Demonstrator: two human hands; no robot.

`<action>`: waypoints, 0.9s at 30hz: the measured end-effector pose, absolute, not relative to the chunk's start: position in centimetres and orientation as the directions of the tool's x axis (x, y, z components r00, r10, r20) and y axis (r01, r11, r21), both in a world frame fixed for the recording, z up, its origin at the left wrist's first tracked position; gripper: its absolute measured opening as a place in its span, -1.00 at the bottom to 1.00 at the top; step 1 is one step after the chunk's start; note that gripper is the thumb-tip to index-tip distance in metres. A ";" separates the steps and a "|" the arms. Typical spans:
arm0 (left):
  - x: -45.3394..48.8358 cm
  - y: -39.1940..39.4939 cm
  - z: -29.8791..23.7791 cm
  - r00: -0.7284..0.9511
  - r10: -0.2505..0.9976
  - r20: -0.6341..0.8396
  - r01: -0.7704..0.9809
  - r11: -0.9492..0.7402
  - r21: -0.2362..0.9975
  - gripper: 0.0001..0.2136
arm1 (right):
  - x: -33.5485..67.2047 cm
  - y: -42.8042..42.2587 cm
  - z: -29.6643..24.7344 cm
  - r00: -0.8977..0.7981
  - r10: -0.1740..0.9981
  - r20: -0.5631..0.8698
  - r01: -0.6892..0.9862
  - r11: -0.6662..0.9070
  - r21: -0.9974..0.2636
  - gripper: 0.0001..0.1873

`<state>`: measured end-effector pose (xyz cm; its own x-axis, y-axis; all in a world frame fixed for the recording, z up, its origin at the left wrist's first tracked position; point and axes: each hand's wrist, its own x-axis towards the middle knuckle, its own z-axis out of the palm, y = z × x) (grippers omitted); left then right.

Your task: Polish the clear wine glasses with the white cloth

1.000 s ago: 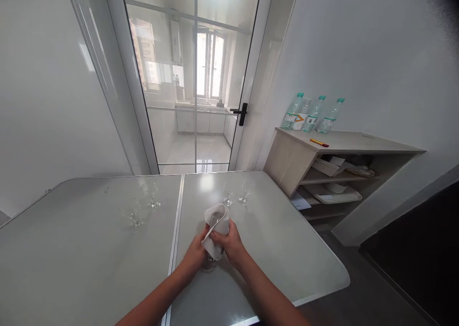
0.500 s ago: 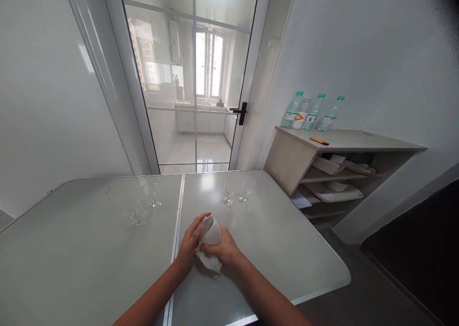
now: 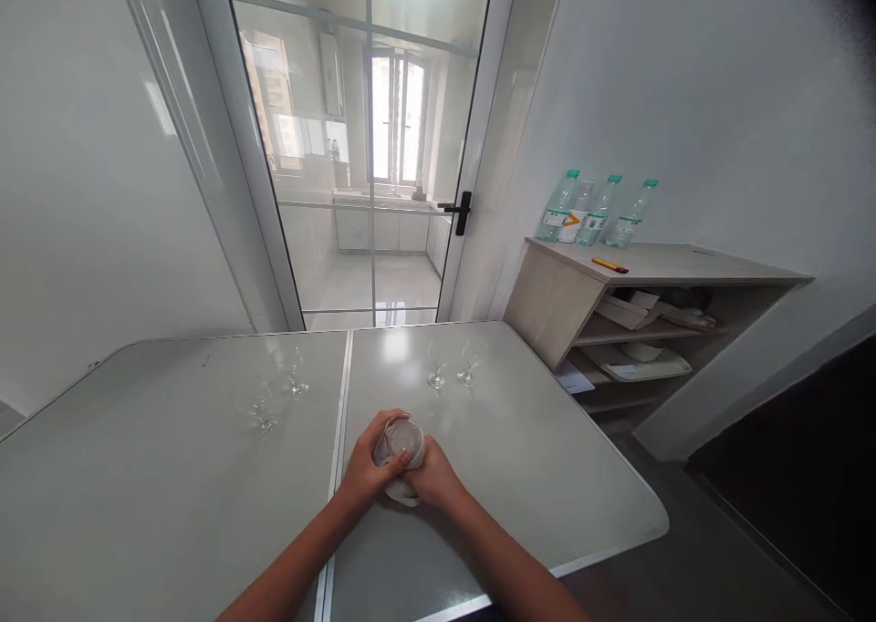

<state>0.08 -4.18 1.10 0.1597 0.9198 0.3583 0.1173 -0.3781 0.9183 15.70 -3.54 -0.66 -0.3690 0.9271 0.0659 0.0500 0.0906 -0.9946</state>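
While my left hand (image 3: 368, 462) curls partly closed round one side of a glass (image 3: 403, 434), thumb near its rim, my right hand (image 3: 436, 478) is curled round the other, and a cloth (image 3: 402, 493) shows below. The glass is just right of the desk (image 3: 547, 476)'s seam (image 3: 340, 412), its foot hidden. Two clear goblets (image 3: 436, 379) stand farther right of the seam; more stemware (image 3: 297, 388) stands to its left.

The one head view looks forward and down over the worktop (image 3: 520, 458), facing the door (image 3: 371, 166) beyond; left hand (image 3: 370, 458) and right hand (image 3: 435, 476) show close below centre, the cabinet (image 3: 557, 303) farther off at right.
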 end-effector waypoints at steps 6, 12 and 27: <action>-0.2 -4.7 1.3 0.122 0.952 0.280 0.144 -0.296 0.944 -0.49 | 16.4 -3.4 0.2 -0.383 0.923 0.050 0.167 0.122 -0.978 -0.75; 0.2 -5.3 1.9 -0.030 0.955 0.294 -0.067 -0.296 0.953 -0.52 | 17.5 -3.6 2.3 -0.452 0.877 0.163 0.211 0.283 -0.936 -0.81; 0.3 -5.1 1.3 -0.192 0.909 0.370 -0.017 -0.380 0.925 -0.48 | 19.3 -3.2 3.6 0.076 0.900 0.430 0.116 0.420 -0.900 -0.43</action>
<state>0.29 -5.07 1.31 -0.1920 0.9089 0.3702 -0.0167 -0.3802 0.9247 19.26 -3.19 3.56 0.0764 0.8996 0.4299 0.1160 0.4203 -0.9000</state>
